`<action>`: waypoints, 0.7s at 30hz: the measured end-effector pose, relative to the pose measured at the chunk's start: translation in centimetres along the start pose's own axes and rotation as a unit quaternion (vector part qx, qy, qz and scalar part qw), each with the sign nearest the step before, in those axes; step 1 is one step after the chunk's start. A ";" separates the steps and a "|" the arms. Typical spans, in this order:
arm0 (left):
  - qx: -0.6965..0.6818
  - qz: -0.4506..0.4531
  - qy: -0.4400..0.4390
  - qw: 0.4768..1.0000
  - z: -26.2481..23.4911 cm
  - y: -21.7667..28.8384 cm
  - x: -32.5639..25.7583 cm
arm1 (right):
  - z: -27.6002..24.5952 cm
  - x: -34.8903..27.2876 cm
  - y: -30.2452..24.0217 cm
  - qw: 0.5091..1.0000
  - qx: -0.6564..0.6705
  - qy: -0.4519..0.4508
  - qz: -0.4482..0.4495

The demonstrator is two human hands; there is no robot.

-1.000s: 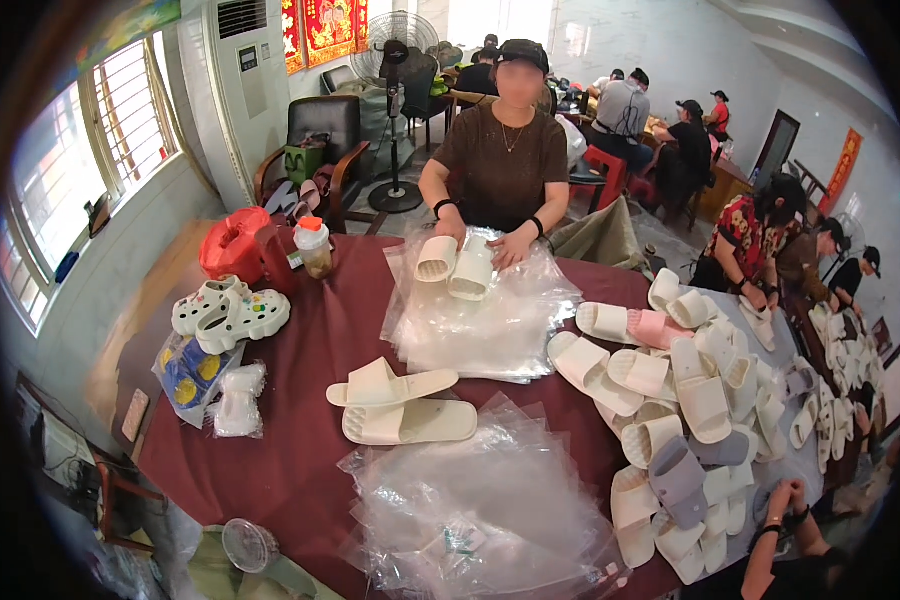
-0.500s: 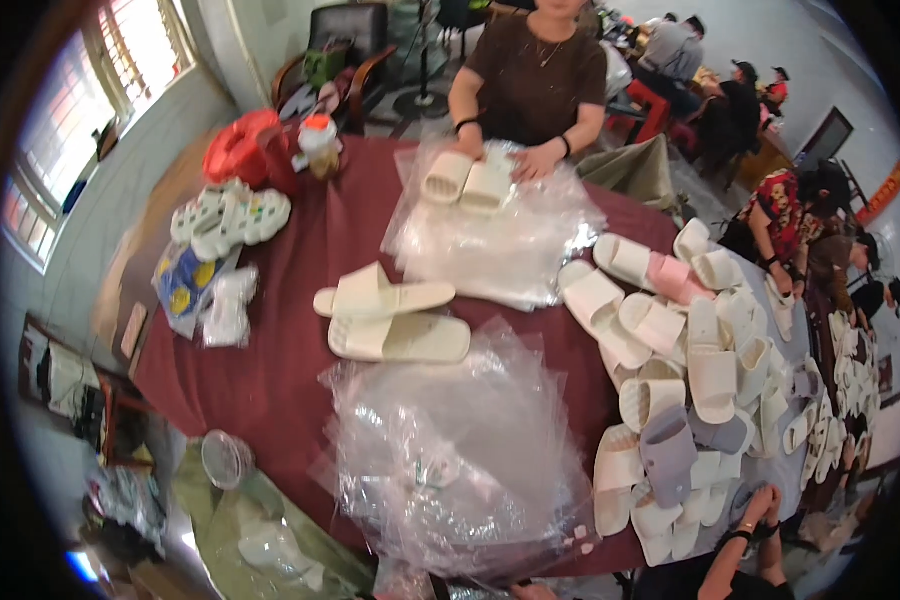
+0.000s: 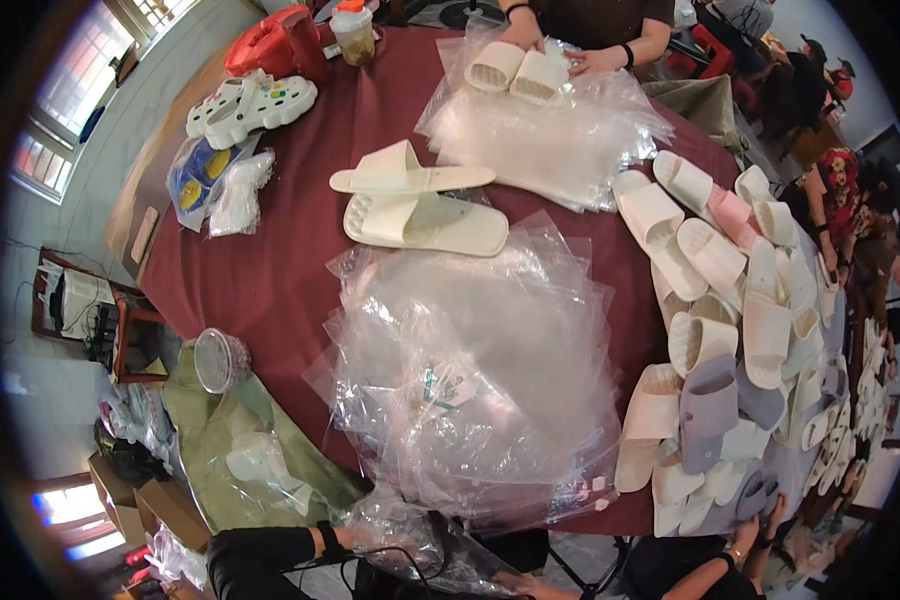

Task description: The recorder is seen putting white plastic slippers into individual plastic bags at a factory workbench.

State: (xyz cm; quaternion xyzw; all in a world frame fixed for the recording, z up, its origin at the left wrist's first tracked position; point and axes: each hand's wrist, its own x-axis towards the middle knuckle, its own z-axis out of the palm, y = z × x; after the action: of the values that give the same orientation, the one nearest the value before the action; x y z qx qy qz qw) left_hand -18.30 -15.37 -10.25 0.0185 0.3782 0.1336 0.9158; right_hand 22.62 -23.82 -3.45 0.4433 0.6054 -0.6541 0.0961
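At the lower edge, my left hand (image 3: 354,540) is closed on a clear plastic bag (image 3: 402,535), its fingers partly hidden by the film. My right hand (image 3: 518,583), cut off by the frame, pinches the other end of that bag low in front of me. Just beyond lies a wide stack of clear plastic bags (image 3: 510,350), with a small printed patch showing on it. A cream slide slipper (image 3: 450,232) lies sole down at the stack's far edge. Its mate, another cream slipper (image 3: 410,178), lies right behind it.
Across the table, a person's hands (image 3: 595,60) rest by a cream slipper pair (image 3: 518,75) on more bags. Many slippers (image 3: 705,340) are heaped at right, where a co-worker's hands (image 3: 770,510) touch grey slippers. White clogs (image 3: 250,108) and a round tub (image 3: 221,360) stand left.
The view has tipped down, so the table things sit higher in the picture. My left sleeve and hand have come into view with the plastic bag; more of my right hand shows.
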 end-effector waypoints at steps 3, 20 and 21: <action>0.135 0.021 -0.026 0.990 3.5 4.1 1.5 | 0.7 0.9 1.8 0.999 0.010 0.019 -0.043; 0.624 0.180 -0.114 0.752 3.4 2.7 1.3 | 0.9 -0.8 -0.7 0.923 -0.015 0.195 -0.331; 0.655 0.177 -0.114 0.726 2.7 2.9 0.4 | 0.8 -1.3 -1.6 0.919 -0.019 0.205 -0.335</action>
State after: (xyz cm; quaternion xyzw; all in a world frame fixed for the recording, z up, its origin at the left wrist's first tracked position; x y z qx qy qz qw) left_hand -16.78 -12.27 -8.18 0.6956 0.2541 0.0095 0.6719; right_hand 21.97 -24.65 -1.54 0.3369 0.7373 -0.5310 -0.2468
